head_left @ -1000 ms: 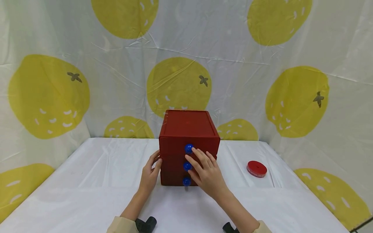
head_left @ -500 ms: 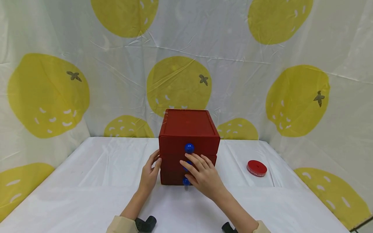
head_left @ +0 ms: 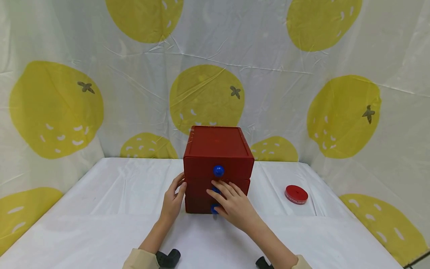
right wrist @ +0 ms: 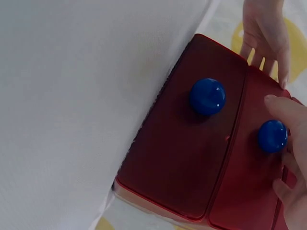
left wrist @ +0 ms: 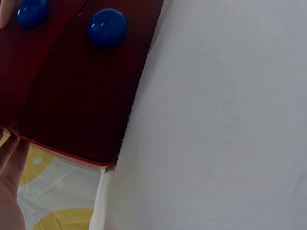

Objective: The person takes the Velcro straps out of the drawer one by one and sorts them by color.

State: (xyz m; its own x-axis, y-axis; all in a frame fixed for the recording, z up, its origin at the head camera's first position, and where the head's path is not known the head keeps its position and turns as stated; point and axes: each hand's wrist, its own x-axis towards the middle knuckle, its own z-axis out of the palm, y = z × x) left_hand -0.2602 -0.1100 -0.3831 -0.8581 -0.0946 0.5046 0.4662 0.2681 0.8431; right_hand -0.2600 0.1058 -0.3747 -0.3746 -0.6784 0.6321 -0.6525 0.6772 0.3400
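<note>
In the head view a dark red drawer unit (head_left: 216, 144) stands mid-table, with three round blue knobs down its front. My left hand (head_left: 172, 201) rests its fingers against the unit's left side, fingers nearly straight; it also appears at the top in the right wrist view. Over the front, my right hand (head_left: 236, 207) has its fingers spread about the middle knob (right wrist: 272, 136), fingertips right at it and partly covering it in the head view. Gaps show beside the knob in the right wrist view. The bottom knob (left wrist: 108, 28) shows fully in both wrist views; the top knob (head_left: 218, 171) is uncovered.
A flat red roll (head_left: 296, 194) with white lettering on its side lies on the white-covered table (head_left: 111, 231), right of the unit. Behind and at the sides hangs a white curtain (head_left: 134, 93) with yellow fruit prints. Black pieces (head_left: 168, 258) sit at both wrists.
My right hand has moved down and slightly left from the top knob to the middle knob, uncovering the top one. My left hand has stayed at the unit's side.
</note>
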